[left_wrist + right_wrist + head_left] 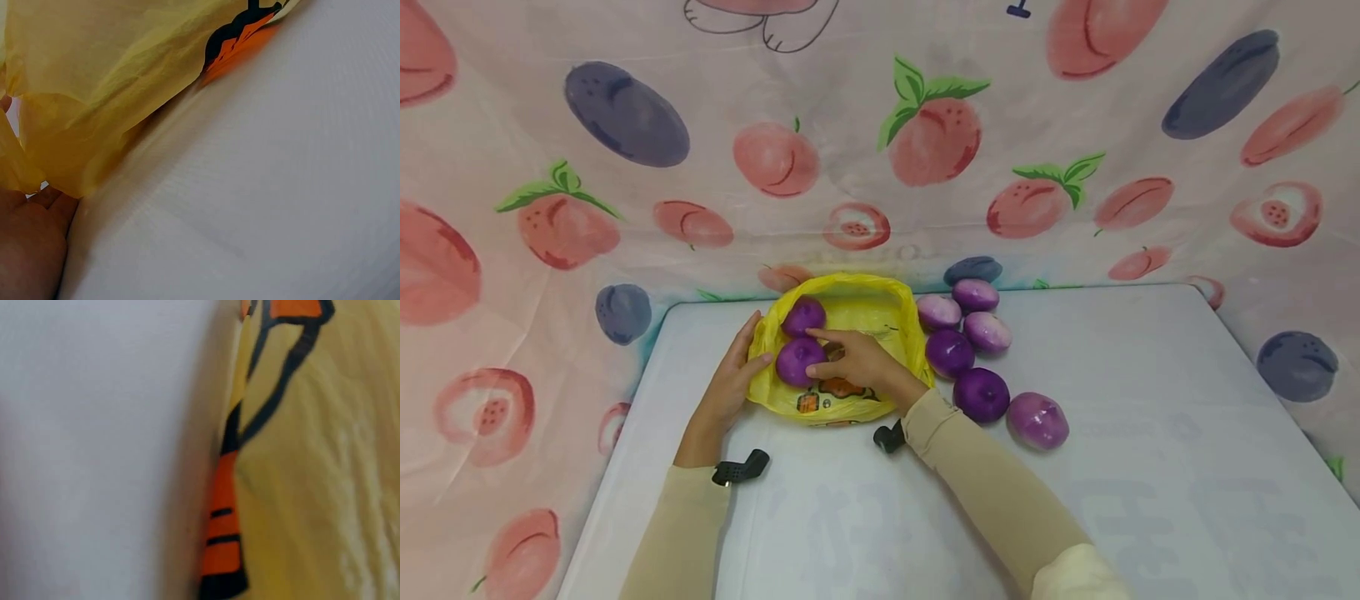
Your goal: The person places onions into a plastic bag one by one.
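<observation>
In the head view, a yellow bag stands open on a pale surface, two purple onions lying inside at its left end. The right hand reaches in over the bag's right-hand near rim, thumb and index finger gripping the nearer purple onion; the farther purple onion lies just beyond it. At the bag's left side, the left hand rests with extended fingers against the outside, its thumb over the rim. Right of the bag sit six loose onions, some dark and some paler; behind it hangs a fruit-printed cloth. In the left wrist view, the left fingers touch the bag's lower edge, near its base; an orange-and-black print marks its side. The right wrist view shows the bag's printed side beside the surface; I cannot tell the fingers' state there.
</observation>
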Available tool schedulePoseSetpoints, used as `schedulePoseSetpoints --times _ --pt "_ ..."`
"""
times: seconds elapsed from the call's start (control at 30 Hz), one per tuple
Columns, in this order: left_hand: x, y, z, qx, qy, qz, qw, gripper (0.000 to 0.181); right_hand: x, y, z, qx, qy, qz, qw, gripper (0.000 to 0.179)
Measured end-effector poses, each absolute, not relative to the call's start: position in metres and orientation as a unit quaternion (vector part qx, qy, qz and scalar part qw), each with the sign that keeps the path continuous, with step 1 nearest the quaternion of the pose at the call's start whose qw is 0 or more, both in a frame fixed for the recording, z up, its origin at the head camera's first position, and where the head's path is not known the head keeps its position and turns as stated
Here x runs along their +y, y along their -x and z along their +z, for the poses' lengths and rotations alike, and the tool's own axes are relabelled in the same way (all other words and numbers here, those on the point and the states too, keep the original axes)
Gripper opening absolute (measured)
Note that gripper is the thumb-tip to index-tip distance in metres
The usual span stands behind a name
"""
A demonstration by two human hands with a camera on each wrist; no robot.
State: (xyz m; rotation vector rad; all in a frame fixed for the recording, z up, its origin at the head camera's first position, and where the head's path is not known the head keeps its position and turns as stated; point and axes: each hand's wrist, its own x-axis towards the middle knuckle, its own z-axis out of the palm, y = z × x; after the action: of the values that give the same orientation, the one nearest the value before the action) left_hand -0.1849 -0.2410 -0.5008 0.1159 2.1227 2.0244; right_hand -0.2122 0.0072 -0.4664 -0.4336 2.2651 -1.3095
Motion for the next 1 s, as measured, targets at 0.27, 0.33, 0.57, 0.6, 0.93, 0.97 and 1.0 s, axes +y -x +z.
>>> schedulePoseSetpoints --times 0.27,0.33,0.57,0.6,0.93,0.97,1.0 --pt "-0.241 0.185 -0.503 0.725 -0.035 0.680 0.103 0.078 0.014 0.213 -0.456 0.835 0.174 -0.462 0.243 0.074" --pt "-0.242 0.185 -0.503 0.726 -0.035 0.679 0.103 0.078 0.017 0.212 -0.452 0.836 0.176 -0.461 0.240 0.074" --pt "-0.242 0.186 -0.503 0.722 -0.036 0.683 0.104 0.078 0.029 0.213 -0.435 0.840 0.185 -0.455 0.231 0.073" --pt "-0.242 0.186 -0.503 0.722 -0.036 0.683 0.104 0.078 0.031 0.213 -0.433 0.840 0.187 -0.454 0.229 0.073" --pt "-0.242 0.186 -0.502 0.723 -0.038 0.682 0.104 0.078 0.054 0.209 -0.403 0.807 0.257 -0.494 0.197 0.064" --pt "-0.242 0.186 -0.502 0.723 -0.038 0.682 0.104 0.078 0.057 0.208 -0.400 0.809 0.253 -0.492 0.197 0.064" --pt "-0.242 0.186 -0.503 0.723 -0.038 0.682 0.104 0.078 0.061 0.207 -0.398 0.818 0.228 -0.488 0.202 0.063"
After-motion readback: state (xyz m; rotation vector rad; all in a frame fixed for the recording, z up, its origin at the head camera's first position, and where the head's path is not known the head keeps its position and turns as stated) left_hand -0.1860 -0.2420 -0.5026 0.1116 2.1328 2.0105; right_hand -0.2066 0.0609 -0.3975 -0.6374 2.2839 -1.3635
